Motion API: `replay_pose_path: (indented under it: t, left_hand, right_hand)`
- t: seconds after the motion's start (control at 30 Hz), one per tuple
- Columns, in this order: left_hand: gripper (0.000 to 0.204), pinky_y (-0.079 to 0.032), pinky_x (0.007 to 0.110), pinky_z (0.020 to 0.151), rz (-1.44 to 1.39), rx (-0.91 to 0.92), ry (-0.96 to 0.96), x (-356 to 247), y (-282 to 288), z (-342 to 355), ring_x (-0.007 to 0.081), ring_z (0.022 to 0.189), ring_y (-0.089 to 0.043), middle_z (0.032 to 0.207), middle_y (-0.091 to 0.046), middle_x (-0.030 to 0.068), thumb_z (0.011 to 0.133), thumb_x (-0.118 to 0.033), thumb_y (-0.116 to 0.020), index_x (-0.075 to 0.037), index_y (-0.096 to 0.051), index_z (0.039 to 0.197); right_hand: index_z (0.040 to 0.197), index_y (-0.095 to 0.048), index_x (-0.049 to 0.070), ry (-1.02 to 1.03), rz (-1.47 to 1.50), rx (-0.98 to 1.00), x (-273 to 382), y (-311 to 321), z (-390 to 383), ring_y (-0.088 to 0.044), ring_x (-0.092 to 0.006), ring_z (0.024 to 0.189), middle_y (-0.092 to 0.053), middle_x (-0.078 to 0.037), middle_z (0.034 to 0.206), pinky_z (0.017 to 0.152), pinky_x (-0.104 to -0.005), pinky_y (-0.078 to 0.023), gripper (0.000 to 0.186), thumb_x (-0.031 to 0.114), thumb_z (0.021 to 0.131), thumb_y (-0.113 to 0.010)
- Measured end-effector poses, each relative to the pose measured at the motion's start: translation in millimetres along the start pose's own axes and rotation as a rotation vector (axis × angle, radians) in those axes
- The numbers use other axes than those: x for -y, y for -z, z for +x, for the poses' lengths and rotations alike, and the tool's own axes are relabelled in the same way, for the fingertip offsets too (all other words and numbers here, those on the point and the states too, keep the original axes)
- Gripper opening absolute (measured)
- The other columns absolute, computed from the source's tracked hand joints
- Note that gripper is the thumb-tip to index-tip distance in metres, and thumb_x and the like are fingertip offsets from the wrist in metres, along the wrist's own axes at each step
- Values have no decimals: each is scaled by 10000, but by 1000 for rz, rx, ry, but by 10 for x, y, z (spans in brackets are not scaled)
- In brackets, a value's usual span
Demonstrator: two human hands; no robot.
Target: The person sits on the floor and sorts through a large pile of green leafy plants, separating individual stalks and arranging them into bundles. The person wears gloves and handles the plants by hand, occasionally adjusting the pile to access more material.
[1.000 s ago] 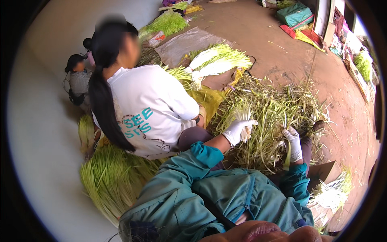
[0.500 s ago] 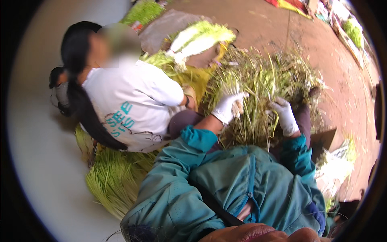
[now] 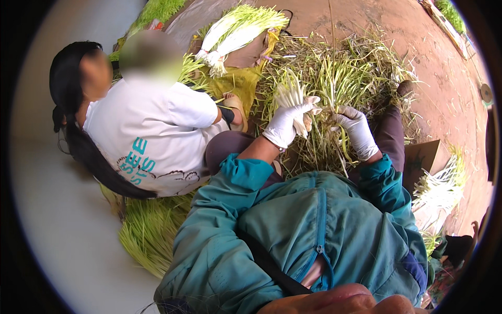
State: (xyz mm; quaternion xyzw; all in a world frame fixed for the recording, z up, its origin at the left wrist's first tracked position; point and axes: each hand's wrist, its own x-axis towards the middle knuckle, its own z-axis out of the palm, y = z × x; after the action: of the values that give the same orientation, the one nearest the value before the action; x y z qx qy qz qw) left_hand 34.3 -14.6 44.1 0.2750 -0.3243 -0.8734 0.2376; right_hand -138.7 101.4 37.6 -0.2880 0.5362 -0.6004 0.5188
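Note:
My gloved left hand is closed around a small bunch of pale white stalks, their tips fanned upward. To its right, my gloved right hand has its fingers pinched on yellow-green leaves, near the left hand but apart from it. Both are over a loose heap of green and dry straw-coloured leaf scraps. A cut bundle of white stalks with green tops lies by a cardboard piece to my right.
A co-worker in a white shirt sits close at my left, beside a wall. Green leafy bundles lie behind that person; white-stemmed bundles rest beyond a yellow sack. A wooden strip lies at far right.
The view has shifted, so the scene sits higher in the picture. My right hand has moved toward my left. The co-worker's head has moved leftward in the picture.

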Motion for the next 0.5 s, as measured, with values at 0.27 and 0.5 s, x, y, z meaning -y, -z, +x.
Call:
replay_pose_path:
  t: [0.27, 0.5]
  left_hand:
    - [237, -486, 278, 467, 196, -147, 73, 225, -19, 82, 151, 534, -603, 798, -652, 54, 828, -97, -683, -16, -625, 1043]
    - [196, -471, 253, 469, 156, -232, 44, 163, 4, 142, 142, 566, -611, 765, -658, 53, 802, -88, -686, 14, -672, 969]
  right_hand:
    - [913, -671, -6, 179, -459, -73, -251, -68, 78, -587, -98, 633, -656, -61, 746, 602, -250, -483, 139, 69, 799, -700]
    - [947, -636, -41, 67, -194, -57, -384, -83, 149, -647, -144, 689, -670, -94, 816, 595, -260, -541, 126, 48, 857, -636]
